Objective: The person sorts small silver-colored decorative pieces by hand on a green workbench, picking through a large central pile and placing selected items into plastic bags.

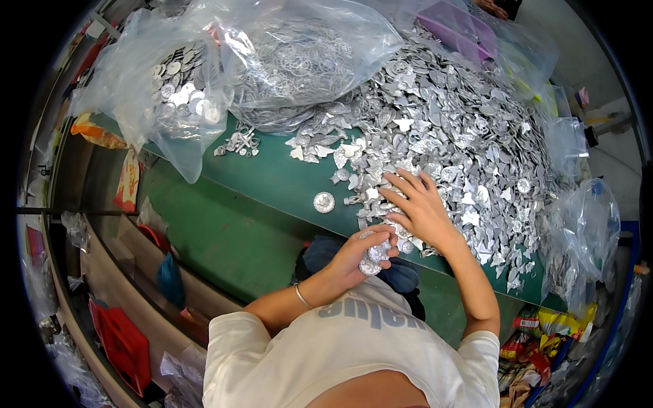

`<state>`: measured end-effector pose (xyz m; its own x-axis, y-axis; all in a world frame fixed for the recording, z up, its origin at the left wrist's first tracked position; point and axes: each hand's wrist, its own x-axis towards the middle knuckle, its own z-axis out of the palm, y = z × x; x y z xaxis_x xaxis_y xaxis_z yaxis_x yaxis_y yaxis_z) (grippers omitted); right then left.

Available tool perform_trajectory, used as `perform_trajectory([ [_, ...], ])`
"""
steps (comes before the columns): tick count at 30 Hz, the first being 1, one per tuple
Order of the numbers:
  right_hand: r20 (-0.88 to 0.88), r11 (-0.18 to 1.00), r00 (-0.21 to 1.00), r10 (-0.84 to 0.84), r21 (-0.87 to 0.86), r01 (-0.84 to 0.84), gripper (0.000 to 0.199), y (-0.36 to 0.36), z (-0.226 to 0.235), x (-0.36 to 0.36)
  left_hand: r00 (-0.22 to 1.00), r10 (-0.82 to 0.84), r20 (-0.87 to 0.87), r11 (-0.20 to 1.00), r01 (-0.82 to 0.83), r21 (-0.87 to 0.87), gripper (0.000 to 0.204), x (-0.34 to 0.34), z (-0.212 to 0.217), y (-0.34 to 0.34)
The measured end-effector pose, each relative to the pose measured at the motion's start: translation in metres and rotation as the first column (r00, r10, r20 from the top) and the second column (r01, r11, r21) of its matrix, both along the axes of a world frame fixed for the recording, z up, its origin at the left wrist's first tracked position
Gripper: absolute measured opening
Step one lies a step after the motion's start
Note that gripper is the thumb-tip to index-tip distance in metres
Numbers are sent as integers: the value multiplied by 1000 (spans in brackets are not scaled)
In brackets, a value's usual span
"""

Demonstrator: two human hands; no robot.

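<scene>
Several round silver metal pieces (373, 256) are held in my left hand (357, 257), its fingers curled round them just off the table's near edge. My right hand (420, 207) rests with fingers spread on the near left part of a large heap of silver metal pieces (462, 136), many flat and oddly shaped. One round silver medallion (324, 202) lies apart on the green tabletop (272, 178), left of the heap. A small cluster of silver pieces (239, 141) sits farther left. What lies under my right fingertips is too small to make out.
Clear plastic bags of silver pieces stand at the back: one with round discs (178, 81), one larger bag (292, 68). A purple bin (457, 28) is at the far right. Another plastic bag (585, 231) hangs by the right edge. Drawers (183, 279) stand at the left.
</scene>
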<state>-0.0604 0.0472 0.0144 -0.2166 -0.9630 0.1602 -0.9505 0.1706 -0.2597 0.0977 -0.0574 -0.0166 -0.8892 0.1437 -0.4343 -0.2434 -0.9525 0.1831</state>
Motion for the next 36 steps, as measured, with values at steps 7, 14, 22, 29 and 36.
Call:
perform_trajectory([
  [7, -194, 979, 960, -202, -48, 196, 31, 42, -6, -5, 998, 55, 31, 998, -55, 14, 19, 2, 4, -19],
  [14, 26, 878, 920, -391, -290, 381, 36, 40, 8, 0, 989, -148, -8, 983, 147, -113, 26, 2, 3, -25],
  [22, 17, 999, 998, -54, -9, 54, 38, 3, -3, 14, 934, -358, 3, 914, 352, -202, 33, 2, 14, -16],
  [29, -47, 972, 984, -172, -173, 161, 23, 28, -9, 4, 939, -344, 18, 913, 339, -227, 40, 8, 8, -25],
  [36, -128, 895, 906, -403, -260, 362, 27, 62, -12, 6, 935, -355, 22, 913, 352, -206, 47, 5, 9, -19],
])
